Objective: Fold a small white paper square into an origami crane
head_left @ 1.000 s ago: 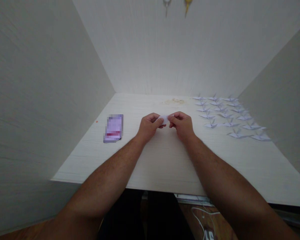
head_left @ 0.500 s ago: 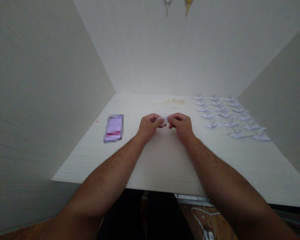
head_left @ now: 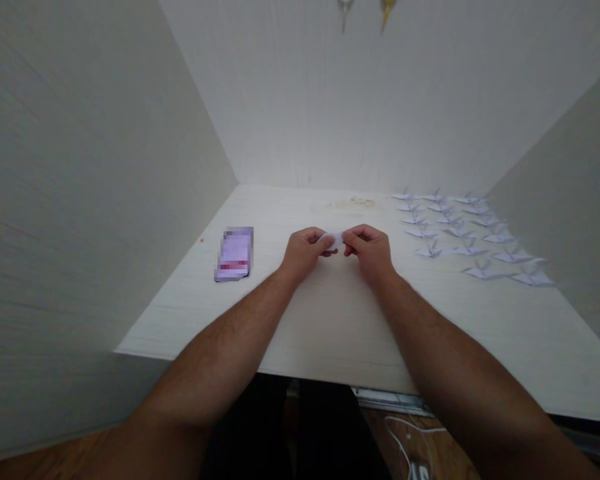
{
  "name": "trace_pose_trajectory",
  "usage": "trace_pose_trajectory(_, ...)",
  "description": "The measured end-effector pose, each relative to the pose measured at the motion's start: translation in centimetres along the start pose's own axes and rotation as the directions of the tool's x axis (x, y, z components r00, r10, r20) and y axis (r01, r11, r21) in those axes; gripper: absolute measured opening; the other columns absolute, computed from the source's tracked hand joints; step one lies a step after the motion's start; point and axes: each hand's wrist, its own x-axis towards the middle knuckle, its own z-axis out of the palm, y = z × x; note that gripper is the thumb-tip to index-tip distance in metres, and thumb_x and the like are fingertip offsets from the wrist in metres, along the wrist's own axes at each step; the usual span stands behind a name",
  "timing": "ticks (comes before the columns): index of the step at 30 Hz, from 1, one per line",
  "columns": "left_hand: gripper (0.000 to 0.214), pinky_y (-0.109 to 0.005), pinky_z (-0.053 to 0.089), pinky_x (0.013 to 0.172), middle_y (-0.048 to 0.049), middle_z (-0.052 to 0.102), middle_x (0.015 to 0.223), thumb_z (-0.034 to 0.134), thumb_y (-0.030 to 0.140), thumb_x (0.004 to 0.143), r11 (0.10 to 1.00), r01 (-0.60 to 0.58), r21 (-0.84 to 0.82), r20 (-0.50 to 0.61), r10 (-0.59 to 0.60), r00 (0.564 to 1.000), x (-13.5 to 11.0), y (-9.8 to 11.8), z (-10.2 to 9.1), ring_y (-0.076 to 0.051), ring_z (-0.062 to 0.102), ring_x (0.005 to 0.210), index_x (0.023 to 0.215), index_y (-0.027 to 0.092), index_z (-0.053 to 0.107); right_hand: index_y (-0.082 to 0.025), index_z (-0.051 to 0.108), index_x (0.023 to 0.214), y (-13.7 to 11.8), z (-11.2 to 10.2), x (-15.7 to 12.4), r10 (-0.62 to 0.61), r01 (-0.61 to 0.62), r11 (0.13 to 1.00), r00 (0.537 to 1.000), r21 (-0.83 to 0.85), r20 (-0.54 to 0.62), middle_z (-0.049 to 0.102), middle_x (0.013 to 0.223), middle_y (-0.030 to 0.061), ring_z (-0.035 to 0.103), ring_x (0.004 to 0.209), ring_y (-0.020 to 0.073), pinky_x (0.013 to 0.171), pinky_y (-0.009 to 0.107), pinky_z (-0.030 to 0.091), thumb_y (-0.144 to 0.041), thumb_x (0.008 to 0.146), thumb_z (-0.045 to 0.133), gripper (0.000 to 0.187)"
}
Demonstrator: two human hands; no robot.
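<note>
Pinching, head view: the left hand (head_left: 305, 251) and the right hand (head_left: 371, 251) meet just above the centre of the frame, each closed on one end of a small white folded paper piece (head_left: 333, 239).
Left fingers (head_left: 321, 244): curled tight, with thumb and forefinger pressed onto the paper's left end and the other fingers tucked toward the palm.
Right fingers (head_left: 353, 235): curled the same way, with the thumb and fingertips nipped onto the paper's right end and the knuckles raised.
Gap between the hands: narrow, and only a short strip of paper shows in it.
Paper position: centre of the frame, held low over the table (head_left: 330, 320); whether it touches the surface cannot be told.
Paper axis: the visible strip is wider than it is tall, so its long axis runs left to right across the frame, from one hand to the other.
Paper direction: both ends are hidden under the fingertips, so no tip or pointing end can be made out.
Forearms: both come in from the lower edge and converge on the hands.
Left of the hands: a blurred purple packet (head_left: 235, 255) lies flat, well apart from them.
Right of the hands: rows of paper cranes (head_left: 460, 233) stand on the table, reaching back toward the far corner.
Behind the hands: a faint yellowish stain (head_left: 355, 203) lies near the back wall.
</note>
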Motion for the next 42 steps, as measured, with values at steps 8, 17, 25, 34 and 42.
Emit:
trace_pose_trajectory(8,0.033,-0.026,0.053,0.061,-0.0013,0.067,0.063,0.081,0.041,0.067,1.000,0.020,-0.012,0.005,-0.020,1.000,-0.05,0.10,0.05,-0.014,0.066,0.060,0.070,0.014,0.062,-0.019,0.066,0.068,-0.18,0.10,-0.15,0.022,-0.022,1.000,1.000,0.000,-0.004,0.059,0.050,-0.0041,0.052,0.046,0.0103,0.048,0.024,0.041,-0.033,0.070,0.074,0.016)
trace_pose_trajectory(17,0.036,-0.027,0.054,0.064,0.0007,0.066,0.064,0.082,0.045,0.065,1.000,-0.031,-0.006,0.097,0.031,0.995,-0.21,0.22,0.01,-0.011,0.062,0.059,0.070,0.015,0.063,-0.019,0.065,0.066,-0.16,0.24,-0.25,0.106,-0.112,0.993,0.989,0.048,0.098,0.060,0.051,-0.0033,0.052,0.045,0.0099,0.047,0.024,0.041,-0.033,0.067,0.075,0.016)
trace_pose_trajectory(25,0.036,-0.027,0.054,0.063,-0.0014,0.068,0.066,0.082,0.045,0.065,0.999,-0.030,0.013,0.099,0.029,0.995,-0.21,0.15,0.00,-0.012,0.065,0.061,0.071,0.014,0.064,-0.020,0.063,0.064,-0.28,0.17,-0.01,0.163,-0.171,0.982,0.981,0.075,0.104,0.057,0.048,-0.0045,0.048,0.043,0.0089,0.044,0.023,0.038,-0.035,0.062,0.076,0.020)
trace_pose_trajectory(34,0.028,-0.025,0.053,0.062,-0.0069,0.072,0.071,0.078,0.038,0.072,0.995,0.053,0.079,0.115,-0.062,0.991,-0.12,-0.11,-0.15,-0.013,0.067,0.062,0.075,0.012,0.067,-0.019,0.065,0.070,0.15,-0.20,0.42,0.069,-0.070,0.997,0.997,0.018,0.028,0.055,0.046,-0.0056,0.049,0.042,0.0094,0.045,0.023,0.037,-0.035,0.067,0.075,0.019)
trace_pose_trajectory(42,0.023,-0.025,0.053,0.062,-0.0048,0.071,0.068,0.077,0.035,0.071,0.994,-0.013,0.109,0.128,-0.001,0.992,-0.37,0.44,-0.08,-0.013,0.067,0.061,0.072,0.014,0.067,-0.019,0.065,0.066,-0.24,0.15,-0.06,0.057,-0.056,0.998,0.996,-0.017,0.069,0.057,0.047,-0.0046,0.050,0.043,0.0098,0.046,0.023,0.040,-0.036,0.067,0.075,0.020)
